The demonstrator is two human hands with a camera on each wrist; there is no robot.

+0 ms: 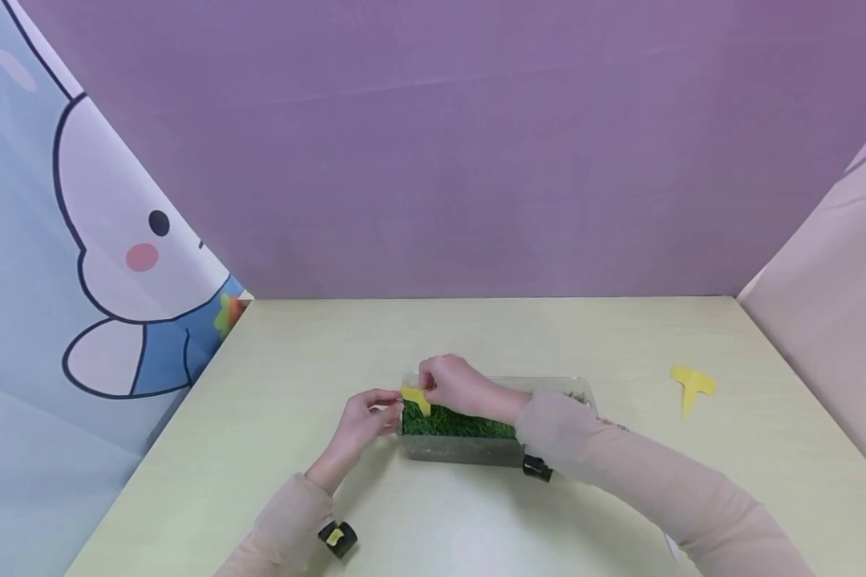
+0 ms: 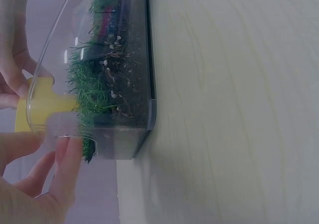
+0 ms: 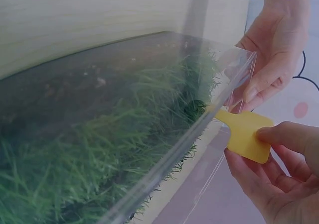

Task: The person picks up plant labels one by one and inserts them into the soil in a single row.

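A clear plastic planter box (image 1: 469,450) holds soil and green grass (image 1: 469,423). Over its left end, my right hand (image 1: 469,389) pinches the wide head of a yellow T-shaped plant label (image 3: 246,133) between thumb and fingers. The label's narrow stem points down, its tip reaching the grass in the left wrist view. At the box's left end wall is my left hand (image 1: 361,423), its curled fingers and thumb holding the clear edge. Through the plastic, some left fingertips (image 2: 70,152) show.
Another yellow T-shaped plant label (image 1: 691,385) lies on the pale wooden table (image 1: 260,385) to the right. A purple backdrop (image 1: 476,160) stands behind the table, and a cartoon-printed cloth (image 1: 29,449) hangs on the left.
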